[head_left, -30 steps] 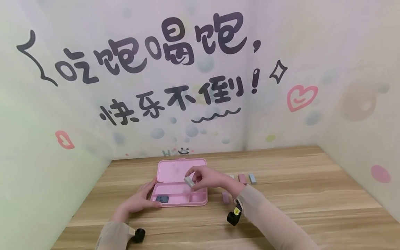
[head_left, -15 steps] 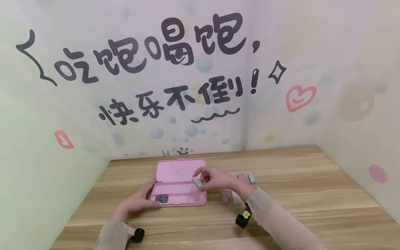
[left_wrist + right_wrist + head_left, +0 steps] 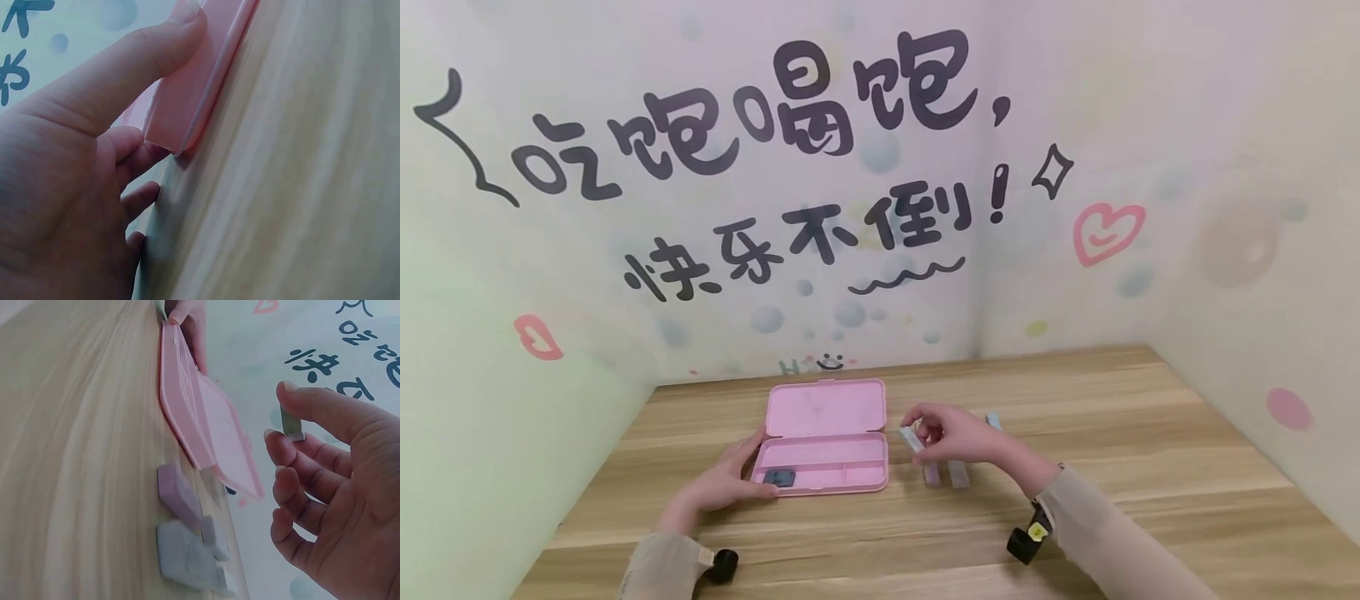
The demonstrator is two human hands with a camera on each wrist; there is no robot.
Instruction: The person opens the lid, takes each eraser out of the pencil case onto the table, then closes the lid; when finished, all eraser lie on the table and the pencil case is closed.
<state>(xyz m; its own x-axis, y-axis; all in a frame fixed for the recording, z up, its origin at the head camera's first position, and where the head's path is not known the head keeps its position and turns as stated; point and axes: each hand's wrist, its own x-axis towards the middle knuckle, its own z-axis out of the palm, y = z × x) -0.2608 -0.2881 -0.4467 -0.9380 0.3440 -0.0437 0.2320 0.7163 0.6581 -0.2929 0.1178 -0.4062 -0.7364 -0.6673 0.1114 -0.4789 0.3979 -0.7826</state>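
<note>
A pink pencil case [image 3: 826,407] lies with its lid raised, its tray split into compartments. My left hand [image 3: 726,482] holds the case's left end, thumb along the front wall and fingers at the side and back. One dark grey block [image 3: 779,477] sits in the front left compartment. Right of the case, my right hand [image 3: 958,433] pinches a pale grey eraser-like block [image 3: 291,423] between thumb and fingers, above the table. Below that hand lie a purple block [image 3: 179,495] and a greyish-white block [image 3: 186,555]. A light blue block [image 3: 993,421] is partly hidden behind the wrist.
The wooden table [image 3: 865,542] meets a printed wall [image 3: 715,217] behind the case, with side walls left and right. Past the purple and greyish-white blocks, the right wrist view shows another pale block [image 3: 215,539].
My right hand has carried the pale grey block from over the case to the right, to above the loose blocks. My left hand stays on the case; the head view has shifted slightly.
</note>
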